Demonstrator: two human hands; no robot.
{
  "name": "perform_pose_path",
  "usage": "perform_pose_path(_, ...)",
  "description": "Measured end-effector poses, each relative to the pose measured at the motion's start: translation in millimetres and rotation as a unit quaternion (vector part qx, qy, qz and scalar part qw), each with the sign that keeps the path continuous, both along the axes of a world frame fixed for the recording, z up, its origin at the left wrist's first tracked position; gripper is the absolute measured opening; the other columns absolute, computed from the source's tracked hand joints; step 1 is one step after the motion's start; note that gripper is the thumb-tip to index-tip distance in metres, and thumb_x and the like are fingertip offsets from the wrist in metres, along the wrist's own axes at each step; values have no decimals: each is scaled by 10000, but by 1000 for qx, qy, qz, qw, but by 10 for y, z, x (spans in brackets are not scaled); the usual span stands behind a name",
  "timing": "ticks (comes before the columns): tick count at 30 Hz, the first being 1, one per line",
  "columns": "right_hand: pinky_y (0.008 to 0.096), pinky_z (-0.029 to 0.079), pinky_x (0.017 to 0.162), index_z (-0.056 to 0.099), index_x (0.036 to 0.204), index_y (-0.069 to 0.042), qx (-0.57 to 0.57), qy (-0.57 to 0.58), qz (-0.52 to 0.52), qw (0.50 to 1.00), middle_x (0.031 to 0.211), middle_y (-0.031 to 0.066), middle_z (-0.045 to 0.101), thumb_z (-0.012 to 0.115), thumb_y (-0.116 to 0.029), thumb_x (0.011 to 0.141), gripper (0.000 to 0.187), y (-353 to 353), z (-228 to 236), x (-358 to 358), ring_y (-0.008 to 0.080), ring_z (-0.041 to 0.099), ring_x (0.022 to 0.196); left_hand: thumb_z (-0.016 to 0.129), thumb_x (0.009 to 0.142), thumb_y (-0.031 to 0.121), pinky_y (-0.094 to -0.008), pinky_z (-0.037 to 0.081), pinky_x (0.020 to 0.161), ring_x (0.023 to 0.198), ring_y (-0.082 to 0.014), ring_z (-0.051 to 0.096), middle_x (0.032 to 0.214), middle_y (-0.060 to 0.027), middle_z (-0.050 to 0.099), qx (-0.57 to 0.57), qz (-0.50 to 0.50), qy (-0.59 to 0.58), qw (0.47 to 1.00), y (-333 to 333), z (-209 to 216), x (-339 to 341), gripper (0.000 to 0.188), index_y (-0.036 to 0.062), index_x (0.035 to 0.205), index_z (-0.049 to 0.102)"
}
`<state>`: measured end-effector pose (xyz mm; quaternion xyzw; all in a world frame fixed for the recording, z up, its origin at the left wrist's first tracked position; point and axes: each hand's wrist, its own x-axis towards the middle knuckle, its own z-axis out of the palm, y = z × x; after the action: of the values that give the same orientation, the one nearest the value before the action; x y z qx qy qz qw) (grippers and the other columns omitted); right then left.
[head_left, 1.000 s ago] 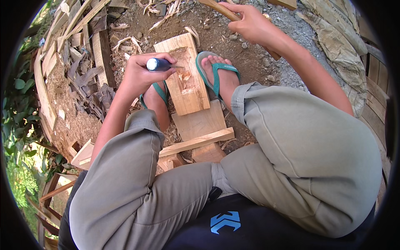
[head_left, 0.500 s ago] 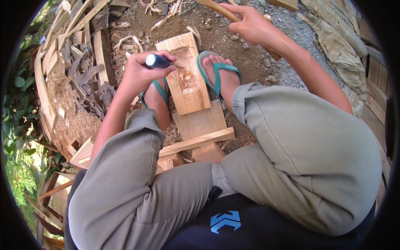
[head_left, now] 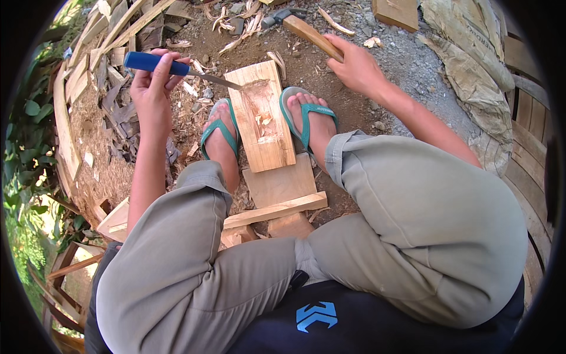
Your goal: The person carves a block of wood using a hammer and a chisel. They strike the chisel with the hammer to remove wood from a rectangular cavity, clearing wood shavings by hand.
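My left hand [head_left: 154,85] is closed on a chisel [head_left: 154,61] with a blue handle. Its metal blade slants down to the right, and the tip is at the far left part of the hollow in a wooden block [head_left: 268,152]. Loose chips lie in that hollow. To the right, my right hand [head_left: 356,66] grips the wooden handle of a claw hammer [head_left: 312,38], whose dark head is out beyond the block. My two feet in green flip-flops [head_left: 222,134] stand on either side of the block.
Beneath the block's near end lies a flat board [head_left: 282,186], with a wooden strip [head_left: 276,210] across it nearer me. Scrap wood and bark [head_left: 121,112] are heaped at left. A wood piece [head_left: 396,13] and crumpled sacks [head_left: 466,65] are at far right.
The chisel has swung from near upright over the hollow to a low slant, its handle moved left with my left hand. My right hand has lowered slightly, bringing the hammer head into view.
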<state>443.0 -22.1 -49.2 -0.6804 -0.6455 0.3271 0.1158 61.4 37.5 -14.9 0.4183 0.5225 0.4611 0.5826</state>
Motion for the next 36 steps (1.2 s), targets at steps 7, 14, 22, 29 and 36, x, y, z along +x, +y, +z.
perform_pose_path(7, 519, 523, 859, 427, 1366, -48, -115, -24, -42, 992, 1039, 297, 665, 662, -251, 931, 534, -463, -216, -98, 469, 663, 975, 700, 984, 135, -329, 604, 876, 1045, -249, 722, 1115, -106, 707, 51, 167, 26, 984, 71, 54, -108, 206, 14, 1143, 650)
perform_pose_path(14, 460, 458, 987, 517, 1321, -34, 145, -100, 120, 977, 1253, 183, 534, 747, -274, 866, 564, -297, -51, -547, 373, 518, 1170, 725, 964, 121, -329, 595, 905, 1031, -223, 724, 1093, -102, 698, 78, 162, 36, 983, -16, 49, -122, 231, 4, 1146, 646)
perform_pose_path(22, 430, 454, 958, 440, 1461, -11, 70, -168, 324, 928, 1243, 168, 564, 916, -390, 653, 1012, 118, -329, -1361, 333, 532, 1199, 734, 963, 156, -312, 595, 860, 993, -182, 726, 1058, -87, 719, 100, 123, 66, 985, -101, 20, -22, 246, 18, 1154, 666)
perform_pose_path(29, 454, 440, 916, 517, 1293, -12, 34, -214, 288, 933, 1157, 168, 555, 945, -409, 592, 912, 180, -318, -1513, 340, 540, 1118, 735, 964, 168, -311, 582, 864, 989, -177, 725, 1055, -87, 726, 110, 116, 64, 985, -179, 26, -55, 254, 24, 1161, 667)
perform_pose_path(36, 468, 426, 910, 526, 1156, -4, 101, -160, 256, 948, 1143, 176, 554, 929, -345, 604, 764, 85, -152, -1458, 344, 545, 1108, 742, 961, 174, -293, 563, 842, 998, -165, 729, 1053, -78, 736, 112, 145, 67, 981, -200, 47, -135, 240, 49, 1154, 674)
